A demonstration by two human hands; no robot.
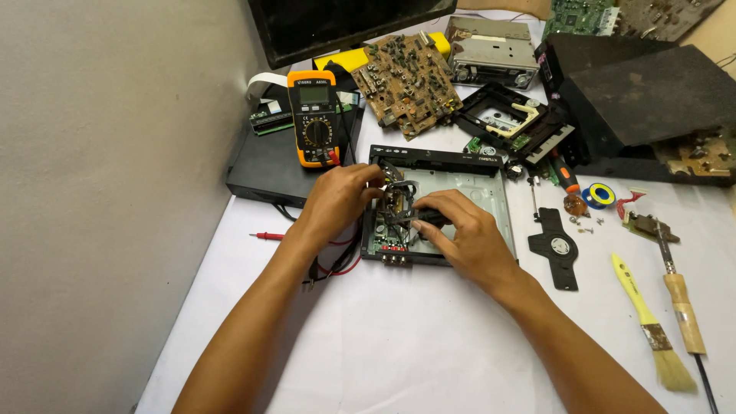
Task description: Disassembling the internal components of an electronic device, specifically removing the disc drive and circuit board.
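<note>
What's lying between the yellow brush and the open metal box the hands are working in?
In the head view, a flat black plastic plate with a round hole lies on the white table between the yellow-handled brush and the opened player chassis.

— Where does the opened player chassis (460,184) sit?
— Mid-bench (399,345), with both hands in it: the left hand (341,199) at its left side, the right hand (464,230) over its front half.
— And the multimeter (316,119)?
— Behind and left, lying on a flat box (268,165) near the bench's left edge.
— The right edge?
— A brush (652,326) and a soldering iron (678,295) lie side by side, the iron nearer the edge.
— Farther back?
— A circuit board (406,80), behind the chassis.
</note>
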